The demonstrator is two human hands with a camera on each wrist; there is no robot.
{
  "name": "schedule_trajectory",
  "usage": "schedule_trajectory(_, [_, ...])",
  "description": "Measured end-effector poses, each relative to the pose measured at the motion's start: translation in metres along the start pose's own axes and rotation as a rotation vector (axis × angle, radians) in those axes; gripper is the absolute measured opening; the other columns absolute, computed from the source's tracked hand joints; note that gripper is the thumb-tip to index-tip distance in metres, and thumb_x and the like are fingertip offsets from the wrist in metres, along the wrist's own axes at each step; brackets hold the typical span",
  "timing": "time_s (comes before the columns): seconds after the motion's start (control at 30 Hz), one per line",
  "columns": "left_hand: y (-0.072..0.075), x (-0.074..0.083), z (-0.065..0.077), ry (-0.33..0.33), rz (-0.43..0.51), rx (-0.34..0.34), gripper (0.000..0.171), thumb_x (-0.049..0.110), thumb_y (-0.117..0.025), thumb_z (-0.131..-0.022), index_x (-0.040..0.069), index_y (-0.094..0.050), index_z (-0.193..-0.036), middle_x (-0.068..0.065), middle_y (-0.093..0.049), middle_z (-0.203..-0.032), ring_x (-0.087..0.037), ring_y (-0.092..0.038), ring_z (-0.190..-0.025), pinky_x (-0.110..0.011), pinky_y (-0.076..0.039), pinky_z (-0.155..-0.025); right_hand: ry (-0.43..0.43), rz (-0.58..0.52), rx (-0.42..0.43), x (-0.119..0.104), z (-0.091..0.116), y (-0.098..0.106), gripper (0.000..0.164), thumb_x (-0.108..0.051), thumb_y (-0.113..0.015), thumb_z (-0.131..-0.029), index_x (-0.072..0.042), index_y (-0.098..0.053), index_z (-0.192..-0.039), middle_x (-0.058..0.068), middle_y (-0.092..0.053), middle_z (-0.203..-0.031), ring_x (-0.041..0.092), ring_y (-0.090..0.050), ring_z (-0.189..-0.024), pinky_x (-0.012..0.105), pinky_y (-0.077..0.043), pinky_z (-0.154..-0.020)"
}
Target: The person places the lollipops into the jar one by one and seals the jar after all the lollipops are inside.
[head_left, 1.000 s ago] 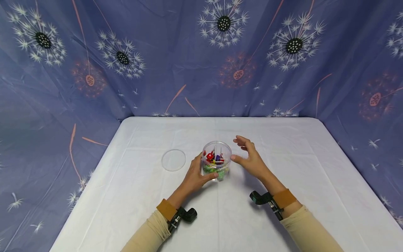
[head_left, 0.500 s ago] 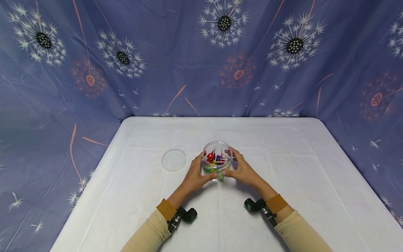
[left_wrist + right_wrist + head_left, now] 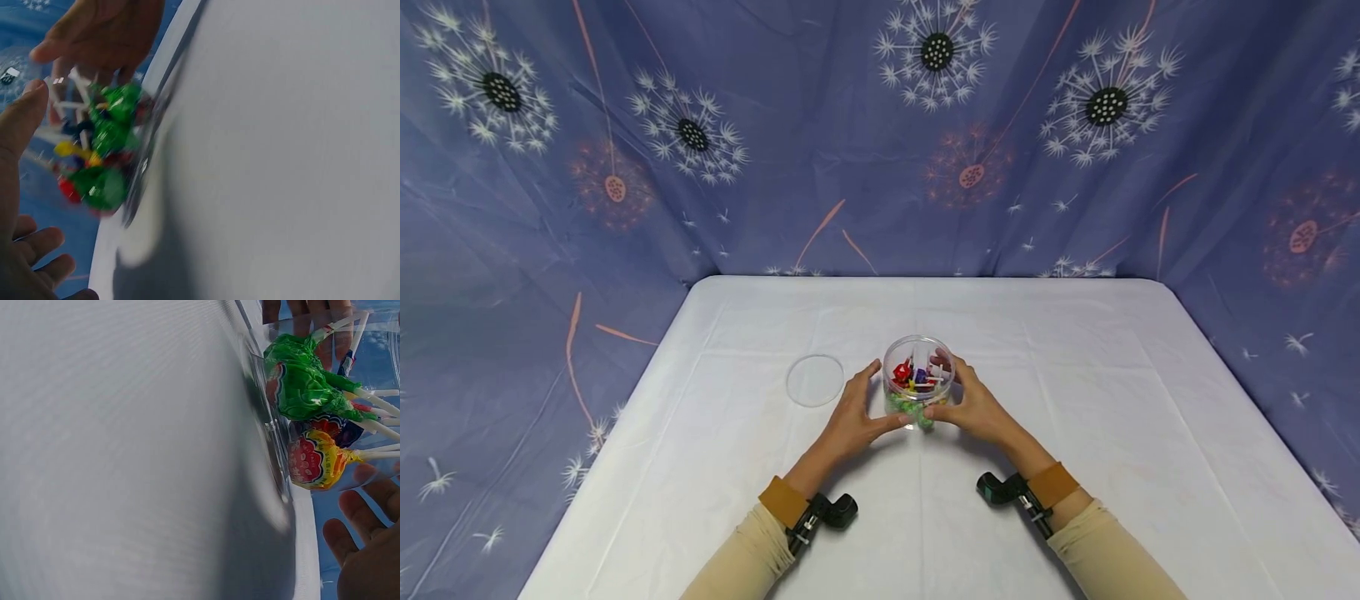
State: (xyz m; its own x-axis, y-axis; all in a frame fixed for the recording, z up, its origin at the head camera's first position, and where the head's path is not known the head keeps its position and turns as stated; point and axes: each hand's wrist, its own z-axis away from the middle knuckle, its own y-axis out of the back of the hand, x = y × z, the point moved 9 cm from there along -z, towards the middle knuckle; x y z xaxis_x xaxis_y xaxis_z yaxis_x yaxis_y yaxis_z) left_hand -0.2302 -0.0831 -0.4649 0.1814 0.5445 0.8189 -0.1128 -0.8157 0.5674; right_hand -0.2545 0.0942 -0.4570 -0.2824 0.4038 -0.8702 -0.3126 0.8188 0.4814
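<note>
A clear round plastic jar stands upright without a lid near the middle of the table. Inside are several lollipops; the right wrist view shows a green-wrapped lollipop and a yellow-and-red lollipop, white sticks pointing up. My right hand grips the jar's right side, thumb across the front and fingers curled behind. On the left, my left hand is spread, its fingers off the wall and its thumb close to the jar's lower front. The left wrist view shows the left fingers apart from the jar.
A clear round lid lies flat to the left of the jar. White cloth covers the table. Behind and at both sides hangs a blue curtain with dandelion prints. Each wrist wears a strapped black camera.
My right hand has come in from the right and taken hold of the jar. The left hand has let go and drawn slightly left. The jar stays in place.
</note>
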Motion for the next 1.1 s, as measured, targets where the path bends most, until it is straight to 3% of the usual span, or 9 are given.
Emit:
schedule_trajectory(0.23, [0.036,-0.006,0.000,-0.024,-0.082,0.060,0.093,0.041,-0.078,-0.074,0.016,-0.027,-0.148,-0.010,-0.029,-0.154,-0.029,-0.026,-0.142,-0.050,-0.027,-0.114,-0.004,0.006,0.029,0.002,0.001,0.003,0.099,-0.027,-0.083,-0.071,-0.015,-0.024,-0.149,0.009,-0.040,-0.147,0.039,-0.038,-0.130,0.062,-0.027,-0.108])
schedule_trajectory(0.37, [0.058,-0.016,-0.004,-0.023,-0.201,0.094,0.092,0.040,-0.078,-0.074,0.013,-0.030,-0.147,-0.011,-0.031,-0.153,-0.030,-0.025,-0.142,-0.051,-0.025,-0.115,-0.014,0.000,0.023,0.004,0.002,0.002,0.096,-0.026,-0.082,-0.071,-0.018,-0.026,-0.149,0.008,-0.040,-0.147,0.038,-0.037,-0.132,0.061,-0.025,-0.109])
schedule_trajectory(0.53, [0.076,-0.032,-0.009,-0.008,-0.359,0.083,0.096,0.043,-0.078,-0.073,0.006,-0.029,-0.147,-0.014,-0.031,-0.152,-0.034,-0.023,-0.143,-0.054,-0.022,-0.115,-0.038,-0.017,0.014,0.008,0.001,-0.001,0.094,-0.027,-0.082,-0.072,-0.020,-0.027,-0.148,0.007,-0.039,-0.148,0.038,-0.035,-0.134,0.061,-0.023,-0.111])
schedule_trajectory(0.67, [0.083,-0.044,-0.012,0.010,-0.444,0.057,0.102,0.047,-0.078,-0.072,0.005,-0.025,-0.147,-0.017,-0.029,-0.152,-0.037,-0.020,-0.143,-0.055,-0.020,-0.116,-0.056,-0.008,0.021,0.010,0.001,-0.001,0.095,-0.029,-0.082,-0.071,-0.020,-0.028,-0.148,0.008,-0.039,-0.147,0.038,-0.036,-0.133,0.061,-0.024,-0.110])
schedule_trajectory(0.83, [0.085,-0.058,-0.015,0.061,-0.479,0.024,0.106,0.050,-0.078,-0.071,0.005,-0.022,-0.148,-0.021,-0.027,-0.152,-0.039,-0.019,-0.143,-0.055,-0.019,-0.116,-0.065,0.012,0.024,0.010,0.002,-0.001,0.094,-0.029,-0.083,-0.071,-0.023,-0.028,-0.148,0.010,-0.038,-0.146,0.037,-0.037,-0.133,0.061,-0.026,-0.110])
schedule_trajectory(1.1, [0.086,-0.068,-0.016,0.111,-0.530,-0.001,0.113,0.058,-0.076,-0.068,0.002,-0.019,-0.148,-0.024,-0.024,-0.152,-0.040,-0.018,-0.142,-0.056,-0.019,-0.115,-0.005,0.002,0.021,0.006,0.000,0.001,0.094,-0.030,-0.082,-0.071,-0.018,-0.028,-0.148,0.009,-0.044,-0.144,0.035,-0.038,-0.132,0.061,-0.025,-0.110])
